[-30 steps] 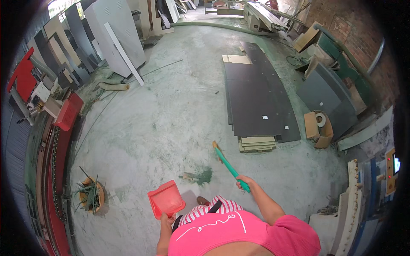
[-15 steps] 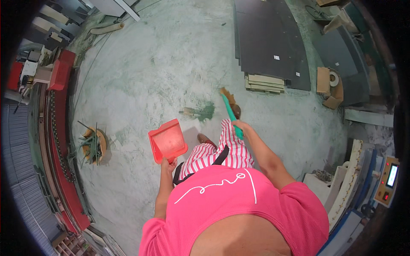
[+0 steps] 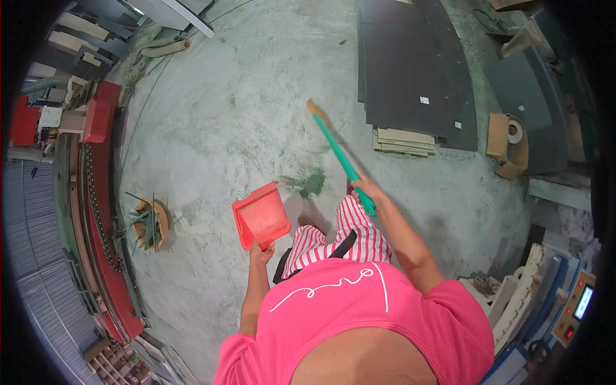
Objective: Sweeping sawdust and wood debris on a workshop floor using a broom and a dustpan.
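My left hand is closed on the short handle of a red dustpan, held in front of my left leg with its wide edge facing away from me. My right hand grips the lower end of a green-handled brush. Its tan bristles point away from me and slightly left, above the concrete floor; whether they touch it I cannot tell. A dark green patch marks the floor between the dustpan and the brush.
Dark flat sheets lie ahead on the right, with pale boards at their near end. An open cardboard box with a roll stands further right. At left are a round container of offcuts and a long red machine.
The brush has swung forward and to the left in my right hand, so its bristles are farther from me. My left hand keeps its hold on the dustpan.
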`<state>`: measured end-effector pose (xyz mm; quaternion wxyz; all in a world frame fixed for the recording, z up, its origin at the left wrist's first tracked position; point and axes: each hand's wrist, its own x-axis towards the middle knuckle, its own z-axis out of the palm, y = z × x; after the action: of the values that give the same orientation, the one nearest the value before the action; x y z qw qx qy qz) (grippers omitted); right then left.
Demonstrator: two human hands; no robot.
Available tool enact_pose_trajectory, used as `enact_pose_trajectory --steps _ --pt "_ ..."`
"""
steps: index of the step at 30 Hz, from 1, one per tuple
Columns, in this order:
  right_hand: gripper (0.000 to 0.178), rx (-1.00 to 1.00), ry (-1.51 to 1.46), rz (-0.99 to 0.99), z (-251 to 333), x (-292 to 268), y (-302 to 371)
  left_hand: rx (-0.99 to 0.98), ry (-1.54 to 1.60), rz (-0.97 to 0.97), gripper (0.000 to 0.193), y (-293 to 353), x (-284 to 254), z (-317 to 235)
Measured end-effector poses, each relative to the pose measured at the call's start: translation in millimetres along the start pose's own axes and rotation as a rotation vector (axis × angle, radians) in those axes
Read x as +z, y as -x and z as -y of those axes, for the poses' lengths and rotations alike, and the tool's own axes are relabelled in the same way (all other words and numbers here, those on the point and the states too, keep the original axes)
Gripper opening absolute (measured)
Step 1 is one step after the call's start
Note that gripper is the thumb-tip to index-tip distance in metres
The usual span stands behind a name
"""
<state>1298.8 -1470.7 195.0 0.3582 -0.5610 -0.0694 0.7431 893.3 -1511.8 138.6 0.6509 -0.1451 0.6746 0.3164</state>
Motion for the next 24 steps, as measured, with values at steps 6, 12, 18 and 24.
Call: enact_pose_trajectory --steps 6,12,18,24 --pt "0.024 -0.024 0.181 -0.246 60.8 -98.2 -93.6 0.053 0.015 0.056 0.027 19.7 82.8 9.1" --pt "0.02 0.193 0.196 -0.048 73.2 -91.7 -90.9 0.081 0.154 0.042 0.027 37.3 136.7 27.6" --pt "0.019 0.625 -0.233 0.325 70.3 -56.3 -94.7 0.042 0.216 0.041 0.026 38.1 163.9 41.5" --pt "0.021 0.497 -0.2 0.362 94.7 -50.1 -80.8 0.022 0.275 -0.007 0.028 27.7 159.1 46.3"
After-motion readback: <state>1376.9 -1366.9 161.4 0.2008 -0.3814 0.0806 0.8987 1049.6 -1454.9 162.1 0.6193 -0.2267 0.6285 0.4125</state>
